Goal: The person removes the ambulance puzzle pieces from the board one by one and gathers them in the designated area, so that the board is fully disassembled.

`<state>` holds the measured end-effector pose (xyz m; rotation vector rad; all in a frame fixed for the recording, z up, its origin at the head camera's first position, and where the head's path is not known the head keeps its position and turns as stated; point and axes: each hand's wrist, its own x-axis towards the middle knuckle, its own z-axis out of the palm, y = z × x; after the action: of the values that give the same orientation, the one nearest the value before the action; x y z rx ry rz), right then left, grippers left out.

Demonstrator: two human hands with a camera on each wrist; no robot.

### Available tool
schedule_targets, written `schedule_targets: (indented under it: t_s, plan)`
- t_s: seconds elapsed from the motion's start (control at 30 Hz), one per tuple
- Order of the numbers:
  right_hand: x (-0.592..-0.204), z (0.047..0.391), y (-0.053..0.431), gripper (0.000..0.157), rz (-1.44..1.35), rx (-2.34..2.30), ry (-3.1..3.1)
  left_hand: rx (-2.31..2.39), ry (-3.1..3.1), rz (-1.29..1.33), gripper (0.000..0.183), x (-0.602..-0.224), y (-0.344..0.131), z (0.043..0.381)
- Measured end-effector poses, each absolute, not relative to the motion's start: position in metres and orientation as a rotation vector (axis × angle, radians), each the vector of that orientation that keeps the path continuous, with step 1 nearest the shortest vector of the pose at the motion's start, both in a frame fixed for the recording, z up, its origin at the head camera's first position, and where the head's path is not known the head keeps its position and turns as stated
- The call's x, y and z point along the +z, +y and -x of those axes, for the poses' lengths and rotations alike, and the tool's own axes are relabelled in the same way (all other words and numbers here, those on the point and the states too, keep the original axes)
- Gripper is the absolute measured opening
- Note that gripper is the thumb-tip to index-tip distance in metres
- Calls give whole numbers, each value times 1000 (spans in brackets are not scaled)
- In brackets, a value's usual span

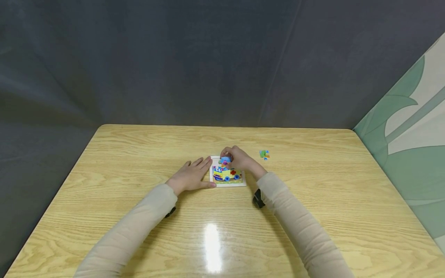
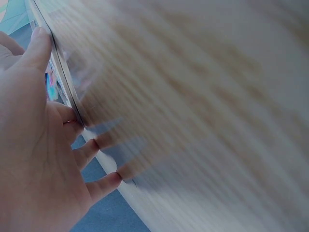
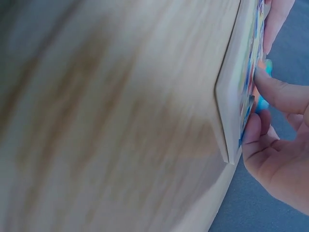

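Observation:
A small jigsaw puzzle in a white-rimmed tray [image 1: 228,185] lies on the table, its picture a yellow ambulance with a red cross. My left hand [image 1: 190,177] rests beside the tray with fingers spread, thumb and fingertips touching its left edge. In the left wrist view that hand [image 2: 34,130] has its fingertips down at the table. Over the tray's upper part my right hand [image 1: 240,158] pinches a blue puzzle piece [image 1: 226,160]. The right wrist view has the right hand [image 3: 280,130] close above the tray [image 3: 231,106], the piece [image 3: 263,102] partly hidden by its fingers.
A few loose puzzle pieces [image 1: 263,153] lie on the wooden table [image 1: 156,146] right of the tray. A dark curtain [image 1: 222,61] hangs behind the table, and a green and white patterned surface [image 1: 410,146] stands along the right side.

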<state>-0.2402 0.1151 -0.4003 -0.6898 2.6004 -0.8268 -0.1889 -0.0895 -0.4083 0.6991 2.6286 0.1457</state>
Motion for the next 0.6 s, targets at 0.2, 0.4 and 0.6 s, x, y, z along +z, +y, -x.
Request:
schedule_targets:
  t_s: [0.2,0.4,0.6]
  plan:
    - [-400,240,118,27,679,-884,2569,145,2626,-696,90,-408,-89,189]
    - [-398,238,120,30,654,-872,2573,147,2624,-694,90,-407,-88,188]
    - [-395,238,124,30,708,-866,2588,148,2626,-684,89,-407,-89,188]
